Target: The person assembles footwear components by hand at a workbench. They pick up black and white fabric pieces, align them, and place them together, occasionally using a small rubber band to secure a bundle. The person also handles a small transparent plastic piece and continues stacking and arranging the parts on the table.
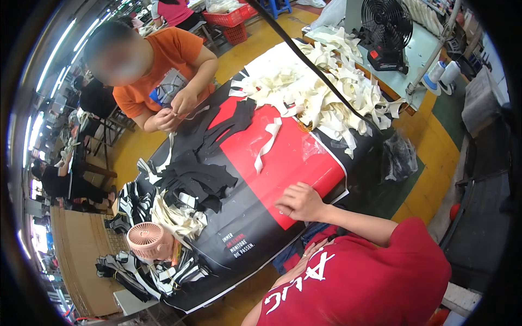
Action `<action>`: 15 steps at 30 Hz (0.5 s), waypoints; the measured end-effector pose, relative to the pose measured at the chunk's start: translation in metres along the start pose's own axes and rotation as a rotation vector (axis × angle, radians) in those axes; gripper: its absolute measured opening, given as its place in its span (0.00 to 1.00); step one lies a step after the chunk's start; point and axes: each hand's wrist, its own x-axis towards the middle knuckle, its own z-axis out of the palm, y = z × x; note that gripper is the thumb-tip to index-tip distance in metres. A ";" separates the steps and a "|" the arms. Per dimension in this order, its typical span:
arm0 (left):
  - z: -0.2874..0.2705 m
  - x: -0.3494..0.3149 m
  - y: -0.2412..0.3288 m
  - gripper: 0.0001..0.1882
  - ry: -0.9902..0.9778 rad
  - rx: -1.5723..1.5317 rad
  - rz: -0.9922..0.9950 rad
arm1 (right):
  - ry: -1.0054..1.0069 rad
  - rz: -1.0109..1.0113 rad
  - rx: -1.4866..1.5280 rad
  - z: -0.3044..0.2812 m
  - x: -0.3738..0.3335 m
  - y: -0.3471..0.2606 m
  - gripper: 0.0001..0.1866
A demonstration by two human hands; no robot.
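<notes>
My right hand [300, 202] rests over the near edge of the red part of the table cover [293, 157]. Its fingers are loosely bent and a little apart, and no item shows in them. Close to my lap, my left hand [311, 254] lies against my red shirt; its fingers are mostly hidden. Beyond my right hand lies a single cream fabric strip [268, 144]. A large heap of cream fabric strips [326, 81] covers the far right of the table. Black fabric pieces [196, 176] lie in the middle left.
Across the table, a person in orange [174, 49] pinches a small piece between both hands. A pink fan [149, 240] stands among bundled black-and-white pieces [136, 271]. Cream strips [176, 217] lie beside it. A black fan [386, 32] and thread cones [441, 73] are at the far right.
</notes>
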 end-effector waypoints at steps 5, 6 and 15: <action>0.015 0.008 0.003 0.40 0.004 -0.005 -0.072 | 0.061 -0.082 -0.079 0.010 -0.008 0.007 0.03; 0.016 0.009 0.004 0.40 0.012 -0.004 -0.080 | 0.071 -0.079 -0.074 0.011 -0.008 0.007 0.03; 0.031 0.009 0.005 0.39 0.043 -0.012 -0.118 | -0.112 0.338 0.584 -0.018 0.007 0.005 0.04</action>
